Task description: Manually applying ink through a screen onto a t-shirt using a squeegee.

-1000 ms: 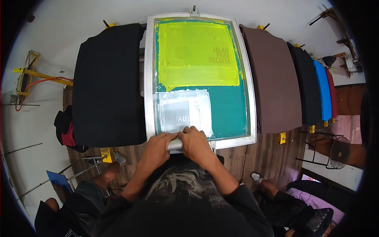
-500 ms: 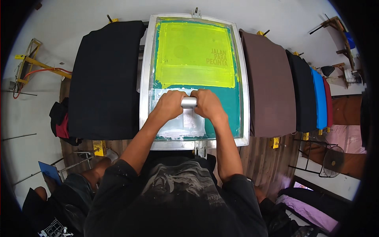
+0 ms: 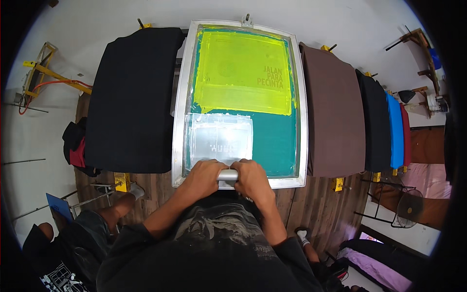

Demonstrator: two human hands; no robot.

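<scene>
Both my hands are closed around the silvery handle of a squeegee (image 3: 227,173) at the near edge of a screen-printing frame (image 3: 302,121). My left hand (image 3: 202,176) grips its left part and my right hand (image 3: 253,179) its right part, with the thumbs facing each other. The blade is hidden under my hands. Inside the metal frame the far half is coated yellow-green (image 3: 233,61), with some lettering on its right. A whitish patch (image 3: 219,134) with faint lettering lies just beyond my hands, beside bare green mesh (image 3: 275,146).
Black fabric (image 3: 134,102) on a board stands left of the frame. To the right are brown fabric (image 3: 335,109), then black, blue (image 3: 396,129) and red pieces in a row. Another person's leg (image 3: 116,211) shows at lower left, a foot (image 3: 302,236) at lower right. A fan (image 3: 409,208) stands right.
My hands have drawn the squeegee toward me, from the middle of the screen to its near edge. The whitish patch with its lettering now shows uncovered.
</scene>
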